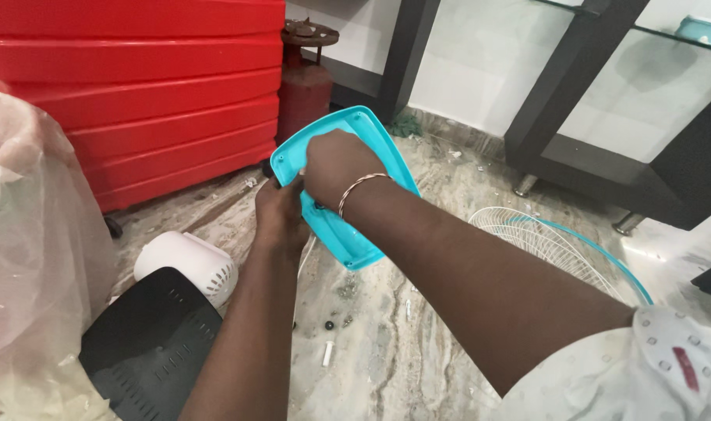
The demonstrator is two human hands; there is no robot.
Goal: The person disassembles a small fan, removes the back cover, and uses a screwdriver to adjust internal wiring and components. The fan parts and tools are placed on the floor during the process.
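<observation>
Turquoise cover (355,234) held above the floor (418,343): your left hand (281,210) grips its edge, your right hand (336,168) closed on its face, grille (542,242) lying detached nearby.

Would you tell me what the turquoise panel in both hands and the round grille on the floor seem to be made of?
Turquoise panel: likely moulded plastic, smooth semi-gloss, with rounded edges and small screw holes. Round grille: apparently thin white-coated metal wire, fine radial spokes, turquoise rim.
</observation>
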